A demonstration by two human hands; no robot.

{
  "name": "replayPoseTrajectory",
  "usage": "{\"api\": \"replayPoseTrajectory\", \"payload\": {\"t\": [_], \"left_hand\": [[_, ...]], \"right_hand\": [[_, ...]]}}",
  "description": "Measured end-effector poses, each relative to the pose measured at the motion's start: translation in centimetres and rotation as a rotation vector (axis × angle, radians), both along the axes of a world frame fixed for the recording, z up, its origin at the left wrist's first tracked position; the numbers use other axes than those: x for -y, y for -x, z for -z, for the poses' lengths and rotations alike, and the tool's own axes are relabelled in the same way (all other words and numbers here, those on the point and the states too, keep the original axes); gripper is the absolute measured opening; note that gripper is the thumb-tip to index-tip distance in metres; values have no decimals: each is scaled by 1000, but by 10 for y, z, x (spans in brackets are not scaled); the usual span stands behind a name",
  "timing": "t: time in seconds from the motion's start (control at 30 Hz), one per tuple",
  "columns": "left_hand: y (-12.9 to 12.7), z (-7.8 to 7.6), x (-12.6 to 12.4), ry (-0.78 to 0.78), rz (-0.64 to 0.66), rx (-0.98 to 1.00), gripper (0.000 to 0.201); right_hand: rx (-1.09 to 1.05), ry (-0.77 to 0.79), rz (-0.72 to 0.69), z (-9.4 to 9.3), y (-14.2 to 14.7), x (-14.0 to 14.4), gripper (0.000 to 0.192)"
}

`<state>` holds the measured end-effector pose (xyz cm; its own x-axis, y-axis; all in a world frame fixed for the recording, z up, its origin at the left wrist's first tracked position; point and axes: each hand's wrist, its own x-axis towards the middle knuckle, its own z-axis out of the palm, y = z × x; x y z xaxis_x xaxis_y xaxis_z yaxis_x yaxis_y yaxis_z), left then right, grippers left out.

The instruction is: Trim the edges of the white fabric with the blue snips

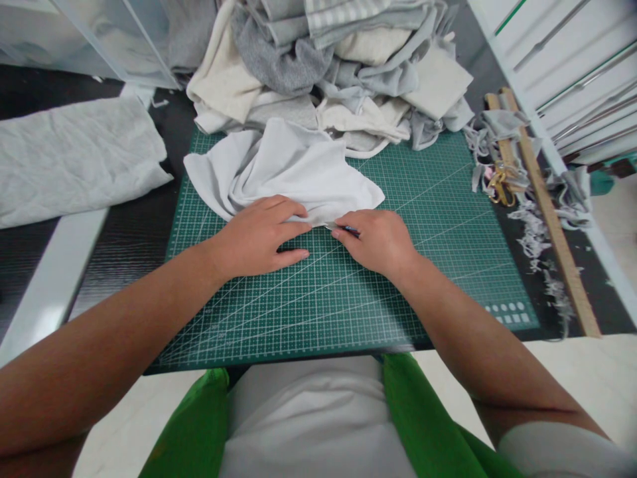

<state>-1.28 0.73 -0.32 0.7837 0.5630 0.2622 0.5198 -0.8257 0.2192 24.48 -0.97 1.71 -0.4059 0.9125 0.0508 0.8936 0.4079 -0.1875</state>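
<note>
On green mat (423,219): hands, white cloth (288,166).

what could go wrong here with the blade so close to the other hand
The right hand holds a small blade at the edge of the white cloth, right beside the left hand's fingertips. A slip could nick them. The cloth lies bunched and folded, so a cut might pass through hidden layers or wander off line. The fabric pile spills onto the mat behind the cloth, so another piece could get caught.
</note>
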Motion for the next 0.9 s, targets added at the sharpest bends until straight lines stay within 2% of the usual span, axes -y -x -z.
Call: {"api": "replayPoseTrajectory", "payload": {"t": [0.57,0.9], "left_hand": [[0,0,0,-34,7,-4,44],[0,1,0,-46,16,4,44]], "right_hand": [[-14,1,-29,1,-2,0,26],[-62,-35,13,5,-5,2,26]]}}
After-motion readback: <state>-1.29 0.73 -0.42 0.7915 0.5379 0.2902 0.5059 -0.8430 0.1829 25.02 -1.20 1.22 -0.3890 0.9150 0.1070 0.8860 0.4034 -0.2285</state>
